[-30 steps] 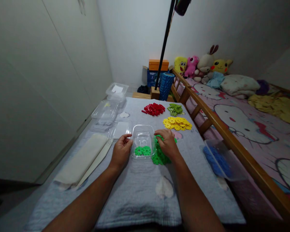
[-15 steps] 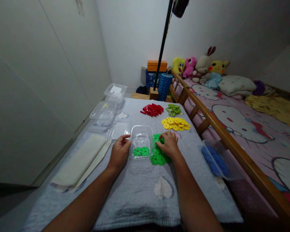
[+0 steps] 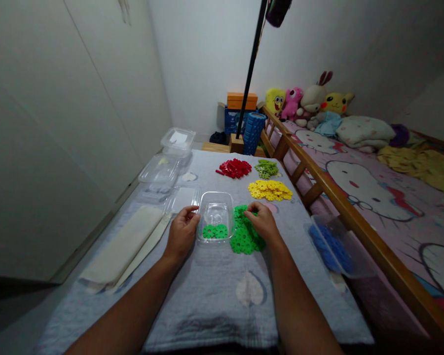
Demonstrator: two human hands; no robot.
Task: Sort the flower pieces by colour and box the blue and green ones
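A clear plastic box (image 3: 216, 198) stands in front of me with a few green notched discs (image 3: 215, 231) at its near end. My left hand (image 3: 183, 229) rests against the box's left wall, fingers curled and closed at its rim. Just right of the box lies a pile of green notched discs (image 3: 243, 240). Over this pile my right hand (image 3: 263, 222) is closed in a pinch, its fingertips at a green disc that they mostly hide.
Beyond are piles of red pieces (image 3: 235, 168), yellow discs (image 3: 270, 190) and light green pieces (image 3: 266, 168). Clear containers (image 3: 159, 170) and a folded cloth (image 3: 124, 246) lie left. A box of blue pieces (image 3: 331, 246) sits right, beside the wooden bed rail (image 3: 318, 180).
My right hand has drawn its fingers together into a pinch and shifted slightly right over the green pile. My left hand stays at the box.
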